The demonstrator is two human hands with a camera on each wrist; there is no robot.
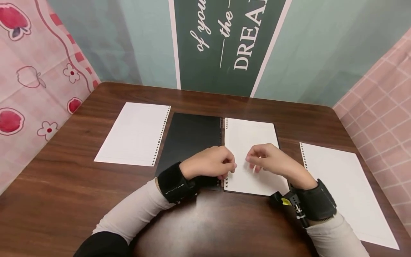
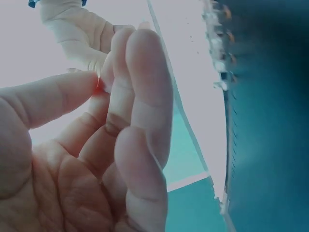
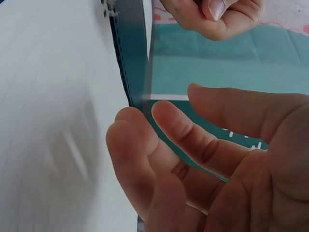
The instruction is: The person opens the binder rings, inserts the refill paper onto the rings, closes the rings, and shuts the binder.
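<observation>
An open loose-leaf notebook lies on the table, its black cover [image 1: 196, 132] at the left and white ruled paper [image 1: 248, 134] at the right. Binder rings [image 1: 226, 124] run along the seam between them, and the left wrist view shows them close up. Over this seam hovers my left hand [image 1: 210, 162], its thumb tip meeting the index finger and nothing visible held. My right hand [image 1: 274, 160] is above the paper with loosely bent fingers. In the right wrist view its thumb [image 3: 231, 106] is apart from the other fingers, with nothing between them.
One punched white sheet [image 1: 135, 134] lies left of the notebook, holes toward it. Another punched sheet [image 1: 340, 175] is at the right, partly behind my right wrist. Brown wooden table [image 1: 64, 157] shows around them. A green curtain with lettering [image 1: 221, 71] hangs behind.
</observation>
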